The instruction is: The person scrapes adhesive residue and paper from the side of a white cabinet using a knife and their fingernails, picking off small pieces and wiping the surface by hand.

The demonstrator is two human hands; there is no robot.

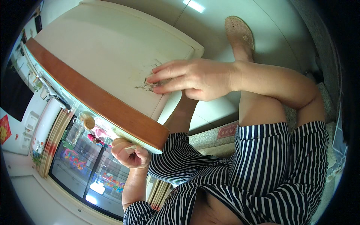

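Observation:
My right hand (194, 80) reaches across with its back up and fingers apart. Its fingertips are at a cream panel (107, 42) of a table, over a patch of dark, scraped-looking marks (143, 87). Nothing is seen held in it, though its palm is hidden. My left hand (132, 154) is curled beside the corner of the glass tabletop (153, 149), with a small white piece (131, 149), perhaps tissue, between its fingers. A brown wooden band (98, 95) runs under the glass, between the two hands.
A glass jar (74, 132), a cork-like lid (87, 121) and a small pink figure (94, 138) stand on the tabletop. My legs in striped shorts (261, 157) are beside the table. A slippered foot (239, 32) rests on the tiled floor (270, 25).

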